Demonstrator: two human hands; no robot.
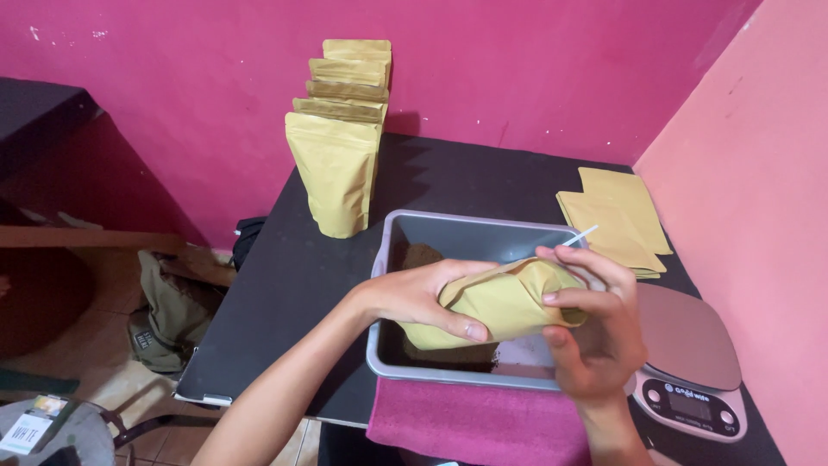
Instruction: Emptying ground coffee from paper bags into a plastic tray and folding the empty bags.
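Left hand [423,298] wrapped around tan pouch [500,304], right hand [595,332] pinching its right end, both fingers closed, above grey tray [448,229], scale [690,362] right, upright pouches [338,147] far left

light: even, bright indoor | shadows: soft, behind pouches [341,129] | focus: sharp; edges slightly stretched

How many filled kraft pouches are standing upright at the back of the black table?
5 standing pouches, in one row running from the front pouch back to the rear pouch by the pink wall. They overlap, so another could be hidden between them.
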